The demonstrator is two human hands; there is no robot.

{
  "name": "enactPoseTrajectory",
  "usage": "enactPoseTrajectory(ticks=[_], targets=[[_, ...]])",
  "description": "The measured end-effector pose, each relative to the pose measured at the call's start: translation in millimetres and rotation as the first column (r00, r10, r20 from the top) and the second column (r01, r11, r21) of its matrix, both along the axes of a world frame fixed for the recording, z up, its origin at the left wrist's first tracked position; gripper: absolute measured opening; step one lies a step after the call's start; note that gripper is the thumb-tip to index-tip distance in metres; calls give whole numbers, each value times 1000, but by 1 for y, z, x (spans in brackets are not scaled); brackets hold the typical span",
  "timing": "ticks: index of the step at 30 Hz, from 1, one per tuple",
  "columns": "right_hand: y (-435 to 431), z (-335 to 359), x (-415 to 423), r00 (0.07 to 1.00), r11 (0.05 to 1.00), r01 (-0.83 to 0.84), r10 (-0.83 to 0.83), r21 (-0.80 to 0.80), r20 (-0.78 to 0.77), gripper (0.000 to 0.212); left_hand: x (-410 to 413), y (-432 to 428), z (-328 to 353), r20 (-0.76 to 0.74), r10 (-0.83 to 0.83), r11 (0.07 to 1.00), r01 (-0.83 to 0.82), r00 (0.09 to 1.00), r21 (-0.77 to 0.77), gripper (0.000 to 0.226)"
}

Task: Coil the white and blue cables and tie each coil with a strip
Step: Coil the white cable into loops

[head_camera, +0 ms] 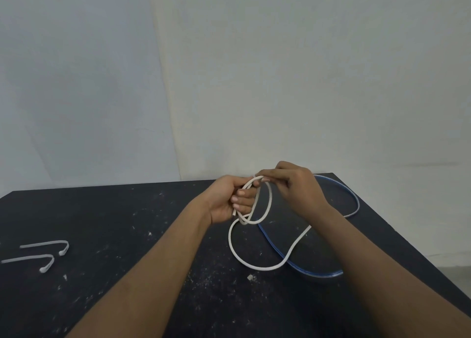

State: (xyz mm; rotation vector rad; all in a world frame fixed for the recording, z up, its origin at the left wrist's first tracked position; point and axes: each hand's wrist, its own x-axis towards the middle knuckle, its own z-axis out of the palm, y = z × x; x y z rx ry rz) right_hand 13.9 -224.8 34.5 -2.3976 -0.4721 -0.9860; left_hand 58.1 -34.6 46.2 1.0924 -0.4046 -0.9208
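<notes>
The white cable (233,248) hangs in loops between both hands above the black table (127,210). My left hand (226,200) is closed around a small coil of it, with the cable's end sticking out below the fingers. My right hand (293,184) pinches the top of a loop right beside the left hand. The rest of the white cable curves down onto the table and crosses the blue cable (275,248). That blue cable lies in one big loose loop on the right, partly hidden behind my right arm. Two white strips (46,244) (30,259) lie at the far left.
White specks and a small scrap (251,277) are scattered over the black table. Its right edge (407,235) runs diagonally close behind the blue cable. A pale wall stands behind the table's far edge.
</notes>
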Motion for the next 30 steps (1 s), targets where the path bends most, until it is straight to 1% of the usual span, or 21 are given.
enactPoseTrajectory(ticks=[2,5,8,10,12,13,15,16,17,18,21,22,23,25,27,30], targets=[[-3,0,0,999,998,51,-51,-24,1,22,0,2,0,18,-38,999,37,999,32,29],[-9,-3,2,987,987,159,-159,8,-16,19,2,5,3,9,-35,999,34,999,28,31],[-19,-11,2,971,970,225,-217,92,-97,21,9,11,9,-25,87,994,-89,996,-70,28],[-21,-14,1,968,973,222,-211,70,-132,24,14,17,14,-64,196,962,-205,978,-181,25],[-19,-14,1,968,977,211,-204,36,-148,30,18,22,19,-148,290,901,-322,945,-290,26],[-19,-13,2,964,976,217,-209,30,-165,30,21,26,21,-212,332,854,-389,919,-346,28],[-24,-13,4,940,965,260,-243,41,-239,25,27,34,25,-341,402,722,-523,850,-453,32],[-28,-13,5,923,958,283,-257,51,-287,23,31,38,27,-382,435,659,-577,815,-482,33],[-33,-15,5,907,951,303,-269,58,-322,23,33,40,30,-397,475,617,-619,785,-486,34],[-36,-16,5,896,945,322,-285,58,-340,22,34,41,31,-388,521,601,-649,761,-466,34],[-39,-19,2,880,923,380,-342,57,-328,15,30,31,27,-279,630,632,-687,725,-358,36],[-38,-20,2,871,916,400,-371,28,-321,16,28,27,24,-229,654,647,-690,721,-324,36],[-38,-20,2,858,909,415,-406,-43,-313,18,27,23,22,-173,676,659,-693,716,-290,36],[-35,-19,1,826,876,416,-477,-246,-301,21,26,18,17,-41,707,683,-698,706,-217,35],[-30,-16,-1,838,863,343,-460,-371,-294,16,27,14,14,143,706,708,-696,693,-122,34],[-17,-12,-1,884,874,147,-326,-464,-336,13,26,8,7,435,611,731,-682,662,10,31]])
